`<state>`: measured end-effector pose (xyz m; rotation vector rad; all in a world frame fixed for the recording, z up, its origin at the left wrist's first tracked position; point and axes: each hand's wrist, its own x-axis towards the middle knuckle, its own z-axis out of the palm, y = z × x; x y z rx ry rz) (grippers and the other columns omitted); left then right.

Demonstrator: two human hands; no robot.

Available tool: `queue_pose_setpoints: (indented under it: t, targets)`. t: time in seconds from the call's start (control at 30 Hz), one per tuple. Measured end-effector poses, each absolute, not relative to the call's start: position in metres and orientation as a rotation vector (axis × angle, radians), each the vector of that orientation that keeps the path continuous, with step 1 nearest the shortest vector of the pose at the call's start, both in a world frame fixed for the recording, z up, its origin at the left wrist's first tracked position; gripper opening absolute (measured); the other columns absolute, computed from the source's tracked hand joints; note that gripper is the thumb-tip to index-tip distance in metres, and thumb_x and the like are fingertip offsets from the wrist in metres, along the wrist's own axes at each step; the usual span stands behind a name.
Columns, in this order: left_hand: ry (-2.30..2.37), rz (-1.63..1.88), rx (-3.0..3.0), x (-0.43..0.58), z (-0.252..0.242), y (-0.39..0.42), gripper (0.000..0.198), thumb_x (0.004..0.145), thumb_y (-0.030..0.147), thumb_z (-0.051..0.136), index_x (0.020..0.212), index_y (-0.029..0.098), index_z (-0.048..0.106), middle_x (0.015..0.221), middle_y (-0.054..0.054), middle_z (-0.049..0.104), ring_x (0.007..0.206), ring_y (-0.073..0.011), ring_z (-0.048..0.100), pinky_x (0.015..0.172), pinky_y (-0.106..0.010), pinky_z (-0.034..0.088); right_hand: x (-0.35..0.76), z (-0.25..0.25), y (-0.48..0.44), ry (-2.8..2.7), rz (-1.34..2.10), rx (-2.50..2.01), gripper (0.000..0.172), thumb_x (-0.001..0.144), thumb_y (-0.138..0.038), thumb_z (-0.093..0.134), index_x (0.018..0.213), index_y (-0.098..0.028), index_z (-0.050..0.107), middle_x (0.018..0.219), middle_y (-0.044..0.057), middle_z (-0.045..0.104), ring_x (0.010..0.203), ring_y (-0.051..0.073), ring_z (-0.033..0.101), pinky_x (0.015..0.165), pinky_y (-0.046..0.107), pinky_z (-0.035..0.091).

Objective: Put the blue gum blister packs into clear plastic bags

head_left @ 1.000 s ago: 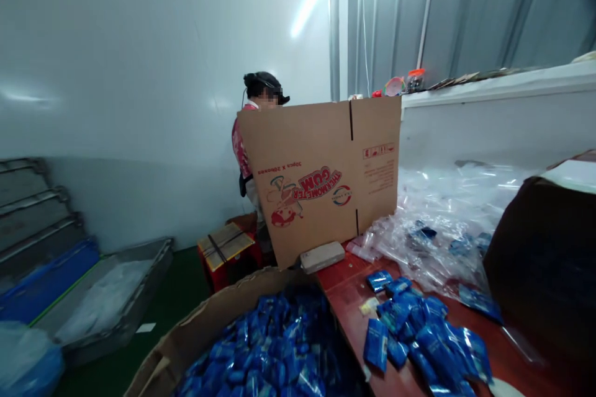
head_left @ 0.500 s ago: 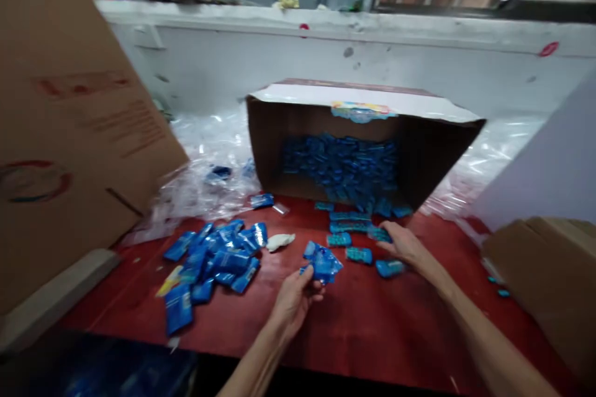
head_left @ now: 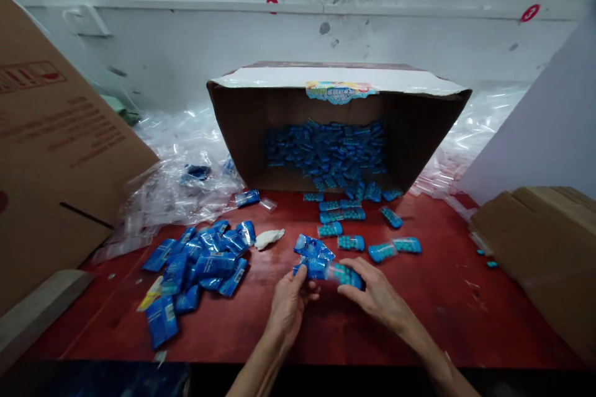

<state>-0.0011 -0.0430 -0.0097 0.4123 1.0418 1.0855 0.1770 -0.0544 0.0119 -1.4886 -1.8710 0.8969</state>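
My left hand (head_left: 289, 303) pinches a blue foil packet (head_left: 315, 268) between thumb and fingers. Just beyond it another blue packet (head_left: 311, 247) shows; whether the hand holds that one too I cannot tell. My right hand (head_left: 382, 294) grips a small see-through bottle of teal beads (head_left: 344, 275), lying sideways. Its left end meets the packet's right edge, but whether it is inside is unclear. Farther back lie several similar bottles (head_left: 351, 242) on the red table (head_left: 354, 335), two of them end to end (head_left: 406, 245) on the right.
A cardboard box on its side (head_left: 228, 136) holds a heap of blue bottles (head_left: 326, 149). To the left sit a pile of blue packets (head_left: 214, 265), a crumpled white scrap (head_left: 269, 239) and plastic wrap (head_left: 177, 192). Cardboard boxes (head_left: 60, 136) flank both sides.
My right hand has come left and nearer from the loose bottles, now with a bottle in it, up against the packet. My left hand still holds its packet. The view has shifted.
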Motion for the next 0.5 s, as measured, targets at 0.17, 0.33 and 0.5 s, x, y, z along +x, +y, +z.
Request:
queue_pose_setpoints:
  t: [0.17, 0.33, 0.5]
  targets:
    - [1.115, 1.114, 0.550, -0.001, -0.015, -0.040, 0.024, 0.059, 0.034, 0.066, 0.068, 0.013, 0.058, 0.055, 0.000, 0.059, 0.049, -0.0100, 0.053, 0.049, -0.021, 0.044, 0.173, 0.018, -0.058, -1.857, 0.906, -1.564, 0.037, 0.071, -0.035, 0.055, 0.105, -0.019, 0.055, 0.099, 0.006, 0.059, 0.091, 0.021, 0.055, 0.083, 0.034, 0.043]
    - [1.172, 1.177, 0.680, 0.007, -0.007, -0.052, 0.017, 0.062, 0.029, 0.062, 0.065, 0.013, 0.061, 0.059, 0.000, 0.060, 0.055, -0.0114, 0.053, 0.058, -0.023, 0.044, 0.172, 0.000, -0.072, -1.861, 0.917, -1.570, 0.037, 0.072, -0.043, 0.050, 0.104, -0.025, 0.054, 0.102, 0.005, 0.060, 0.093, 0.023, 0.056, 0.081, 0.034, 0.047]
    - [1.055, 1.156, 0.434, 0.026, -0.010, -0.061, 0.018, 0.058, 0.022, 0.061, 0.074, 0.014, 0.061, 0.066, -0.002, 0.060, 0.058, -0.0141, 0.055, 0.061, -0.029, 0.044, 0.177, -0.042, -0.082, -1.972, 0.443, -1.532, 0.038, 0.067, -0.050, 0.050, 0.104, -0.056, 0.045, 0.099, 0.002, 0.061, 0.097, 0.029, 0.054, 0.059, 0.043, 0.050]
